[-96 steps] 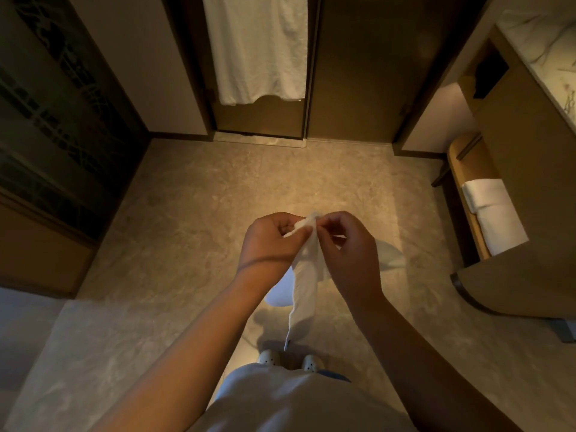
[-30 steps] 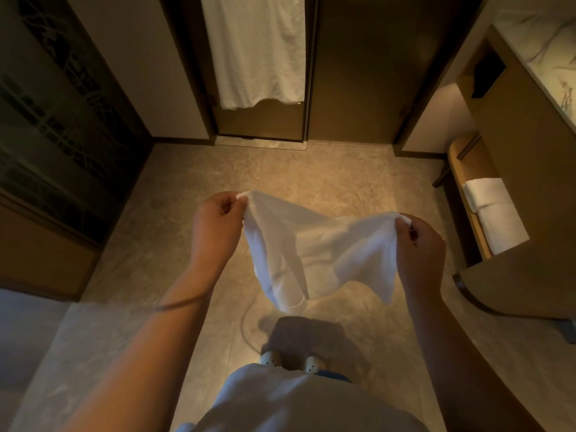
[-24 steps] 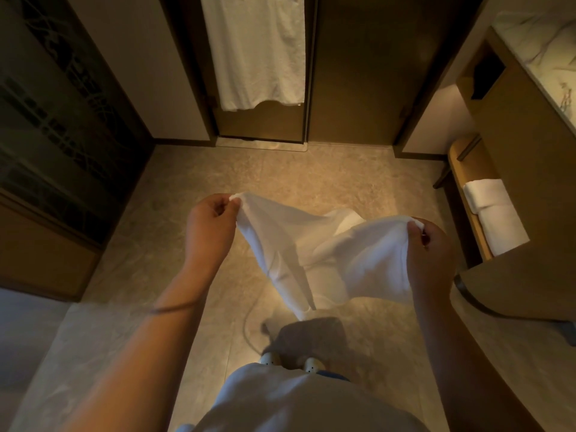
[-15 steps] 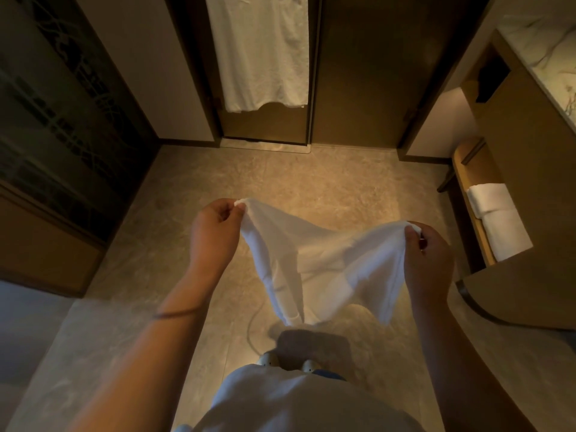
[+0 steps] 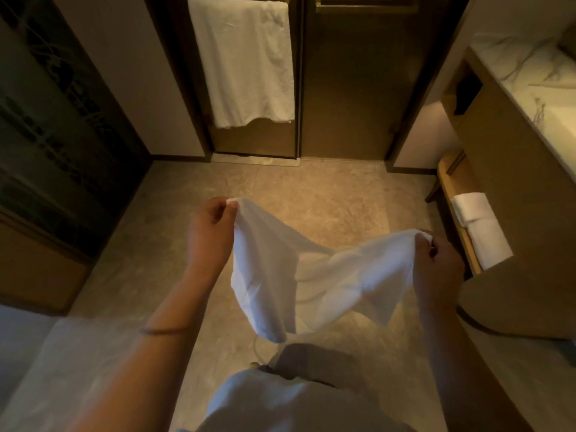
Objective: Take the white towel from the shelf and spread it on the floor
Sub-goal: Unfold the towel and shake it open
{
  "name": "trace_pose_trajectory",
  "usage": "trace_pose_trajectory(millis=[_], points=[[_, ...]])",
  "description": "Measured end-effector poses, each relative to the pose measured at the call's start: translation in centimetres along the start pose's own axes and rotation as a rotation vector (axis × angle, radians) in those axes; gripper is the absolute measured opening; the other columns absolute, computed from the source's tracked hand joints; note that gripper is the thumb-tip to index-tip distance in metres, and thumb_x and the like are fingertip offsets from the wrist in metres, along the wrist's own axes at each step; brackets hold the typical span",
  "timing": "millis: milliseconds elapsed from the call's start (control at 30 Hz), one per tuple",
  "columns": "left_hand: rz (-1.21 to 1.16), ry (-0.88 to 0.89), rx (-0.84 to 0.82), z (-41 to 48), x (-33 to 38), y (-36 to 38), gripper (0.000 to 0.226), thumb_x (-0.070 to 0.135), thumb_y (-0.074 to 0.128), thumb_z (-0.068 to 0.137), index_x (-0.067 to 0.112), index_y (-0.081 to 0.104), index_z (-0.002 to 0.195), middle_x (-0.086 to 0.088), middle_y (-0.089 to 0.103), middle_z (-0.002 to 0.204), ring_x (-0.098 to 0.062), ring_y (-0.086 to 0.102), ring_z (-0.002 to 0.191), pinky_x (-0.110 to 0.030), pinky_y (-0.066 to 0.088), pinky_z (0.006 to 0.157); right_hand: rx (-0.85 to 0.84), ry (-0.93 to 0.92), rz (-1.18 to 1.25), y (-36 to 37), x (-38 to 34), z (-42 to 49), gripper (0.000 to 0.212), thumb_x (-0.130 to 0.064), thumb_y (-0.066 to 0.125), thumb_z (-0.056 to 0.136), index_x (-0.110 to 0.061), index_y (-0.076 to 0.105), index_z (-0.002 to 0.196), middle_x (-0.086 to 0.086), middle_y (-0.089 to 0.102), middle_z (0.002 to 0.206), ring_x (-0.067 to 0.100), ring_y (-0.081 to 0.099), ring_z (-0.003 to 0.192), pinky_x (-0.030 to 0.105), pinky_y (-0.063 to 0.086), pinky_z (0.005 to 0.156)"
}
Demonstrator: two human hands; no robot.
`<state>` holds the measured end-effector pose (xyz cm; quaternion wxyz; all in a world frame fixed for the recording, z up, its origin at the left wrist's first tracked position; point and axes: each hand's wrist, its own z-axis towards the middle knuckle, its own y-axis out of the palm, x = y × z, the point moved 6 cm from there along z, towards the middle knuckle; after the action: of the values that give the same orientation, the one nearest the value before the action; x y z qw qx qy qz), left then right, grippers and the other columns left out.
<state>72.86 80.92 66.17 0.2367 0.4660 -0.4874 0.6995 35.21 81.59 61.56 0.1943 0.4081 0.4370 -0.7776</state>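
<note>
- A bathroom, hotel-like: a marble-veined counter (image 5: pixel 536 82) tops a wooden vanity on the right.
- A white bath towel (image 5: pixel 246 63) hangs over a bar on a dark door (image 5: pixel 343 88).
- Folded white towels (image 5: pixel 480 232) lie on a low shelf (image 5: pixel 452 179) beside the vanity.
- Polished stone floor (image 5: pixel 311 188); dark patterned glass panel (image 5: pixel 56 120) on the left.

Bath towel (image 5: pixel 246 63) hangs over brown door (image 5: pixel 255 140) ahead — marble counter (image 5: pixel 530 79) right — dark patterned panel (image 5: pixel 56 126) left
</note>
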Motion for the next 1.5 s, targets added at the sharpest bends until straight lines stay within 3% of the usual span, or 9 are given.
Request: trace_pose_trajectory(millis=[267,433,567,700,767,867,1000,1333,1500], points=[[-0.024,0.059,-0.073,1.1,2.8,4.9,0.02,0.031,0.048,0.097,0.024,0.066,0.099,0.013,0.063,0.082,0.003,0.058,0.075,-0.02,0.038,0.062,0.025,0.046,0.008,-3.0,3.5,2.6,0.027,-0.032,0.047,0.098,-0.014,0.065,0.106,-0.004,0.065,0.093,0.007,0.059,0.085,0.025,0.043,0.076],[-0.023,0.1,-0.173,2.1,4.4,8.9,0.018,0.029,0.048,0.097,0.026,0.066,0.094,0.014,0.063,0.083,0.007,0.057,0.076,-0.02,0.04,0.062,0.054,0.078,0.003,-3.8,4.2,3.8,0.024,-0.03,0.049,0.098,-0.013,0.066,0.103,-0.008,0.061,0.092,-0.005,0.052,0.081,0.01,0.032,0.072],[-0.047,0.13,-0.22,3.9,5.3,11.8,0.017,0.026,0.049,0.097,0.024,0.066,0.095,0.013,0.064,0.085,-0.001,0.059,0.081,-0.021,0.042,0.068,0.083,0.115,-0.029,-4.3,5.2,5.3,0.024,-0.026,0.05,0.098,-0.01,0.065,0.106,-0.008,0.058,0.093,0.004,0.051,0.086,0.009,0.03,0.072],[-0.045,0.125,-0.239,6.4,5.1,15.1,0.017,0.024,0.05,0.096,0.023,0.067,0.094,0.015,0.064,0.083,0.005,0.058,0.077,-0.012,0.041,0.066,0.087,0.16,-0.065,-3.6,6.8,7.5,0.024,-0.025,0.05,0.097,-0.008,0.066,0.103,-0.007,0.057,0.086,-0.006,0.048,0.073,0.007,0.03,0.068],[-0.035,0.118,-0.248,7.9,4.9,17.0,0.016,0.025,0.051,0.095,0.024,0.067,0.095,0.015,0.065,0.084,0.008,0.058,0.078,-0.009,0.041,0.064,0.075,0.175,-0.081,-2.7,7.7,9.1,0.025,-0.026,0.05,0.098,-0.008,0.066,0.103,-0.007,0.058,0.088,-0.008,0.048,0.074,0.008,0.031,0.07],[-0.047,0.091,-0.291,10.9,5.1,20.3,0.018,0.025,0.05,0.095,0.024,0.068,0.096,0.011,0.067,0.087,-0.001,0.06,0.082,-0.022,0.044,0.067,0.039,0.209,-0.083,-0.8,8.3,12.6,0.028,-0.027,0.049,0.098,-0.008,0.065,0.111,-0.006,0.057,0.096,0.005,0.051,0.088,0.02,0.036,0.081],[-0.064,0.068,-0.294,15.6,6.5,23.8,0.019,0.028,0.051,0.094,0.039,0.065,0.088,0.019,0.066,0.085,0.006,0.06,0.081,-0.019,0.043,0.066,0.002,0.235,-0.1,1.8,8.1,18.1,0.031,-0.032,0.047,0.099,-0.012,0.063,0.116,-0.002,0.061,0.103,0.01,0.051,0.096,0.03,0.04,0.085],[-0.007,0.031,-0.287,23.7,9.3,31.3,0.02,0.029,0.051,0.096,0.023,0.067,0.107,0.008,0.066,0.095,-0.005,0.06,0.087,-0.017,0.044,0.068,0.01,0.269,-0.007,5.6,9.8,28.5,0.026,-0.03,0.05,0.097,-0.016,0.063,0.114,-0.008,0.059,0.101,0.012,0.054,0.094,0.032,0.044,0.082],[-0.014,-0.017,-0.26,26.5,9.2,33.6,0.015,0.027,0.05,0.095,0.031,0.065,0.093,0.016,0.064,0.087,-0.004,0.06,0.084,-0.023,0.045,0.067,-0.034,0.286,-0.044,7.3,12.4,33.1,0.028,-0.037,0.048,0.097,-0.022,0.061,0.116,-0.008,0.059,0.104,0.01,0.054,0.094,0.032,0.046,0.083]])
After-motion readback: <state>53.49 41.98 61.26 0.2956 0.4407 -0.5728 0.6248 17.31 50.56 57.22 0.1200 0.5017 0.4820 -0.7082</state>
